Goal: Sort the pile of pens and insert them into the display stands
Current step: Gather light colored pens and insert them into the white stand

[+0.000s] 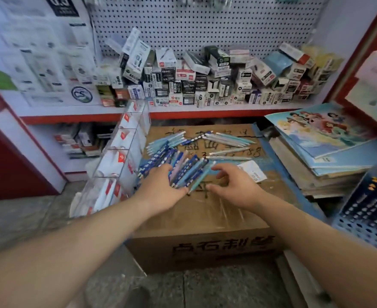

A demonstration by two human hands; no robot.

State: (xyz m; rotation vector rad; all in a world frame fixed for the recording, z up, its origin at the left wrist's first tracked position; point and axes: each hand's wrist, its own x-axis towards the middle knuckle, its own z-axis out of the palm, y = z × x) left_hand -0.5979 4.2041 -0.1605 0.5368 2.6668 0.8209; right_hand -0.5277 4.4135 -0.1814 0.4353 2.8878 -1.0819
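Pens: a loose pile of pens lies on top of a cardboard box, toward its far left part. Dark blue patterned and light blue barrels are mixed here. A few pale pens lie apart to the right, roughly parallel.

Left hand: back of hand up, fingers and thumb curled round a bundle of pens. The bundle fans out up and to the right from the grip, over the near edge of the pile.

Right hand: holds nothing, fingers loosely bent and spread, thumb out. Its fingertips sit just beside the rightmost teal pen of the bundle. Contact cannot be told.

Display stand: clear plastic, divided into compartments with red-and-white labels, standing tilted just left of the box. Its contents are too blurred to read.

Small white label lies on the box beyond the right hand. Stack of books sits right of the box, with a blue perforated basket nearer. Shelf behind carries many small boxes under a pegboard.
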